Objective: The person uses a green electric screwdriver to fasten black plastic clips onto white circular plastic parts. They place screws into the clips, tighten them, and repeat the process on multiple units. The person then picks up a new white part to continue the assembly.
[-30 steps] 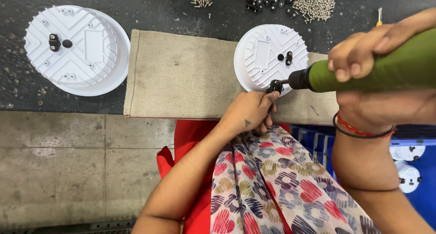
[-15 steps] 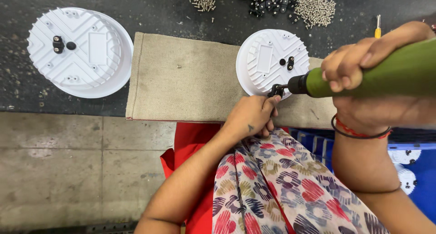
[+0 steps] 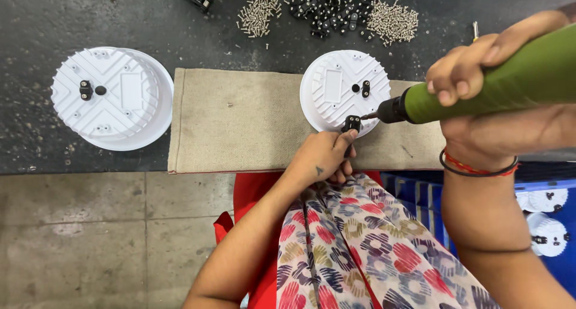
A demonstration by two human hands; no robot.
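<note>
Left hand: left hand reaches up from the lap, forearm rising from the lower left; fingers curled together, fingertips pinching a small black clip against the near rim of the white round housing.
Right hand: right hand enters from the right edge, wrist bent, fingers wrapped tight round the green electric screwdriver — thumb side hidden behind the tool body. A dark bangle with a red thread sits on the wrist.
Screwdriver: held almost level, black nose pointing left, its bit tip meeting the clip at the housing's edge.
White round housing: lies ribbed side up, partly on the burlap mat, partly on the dark worktop; a second black clip is already set near its centre.
Second housing: a similar white round housing rests well apart to the left, off the mat.
Fasteners: two piles of pale screws and flank a heap of black clips at the far side of the worktop.
Surface: dark, speckled worktop; mat lying flat along its near edge.
Room: grey concrete floor below — a blue crate at lower right holds more white housings. Patterned cloth covers the person's lap.
</note>
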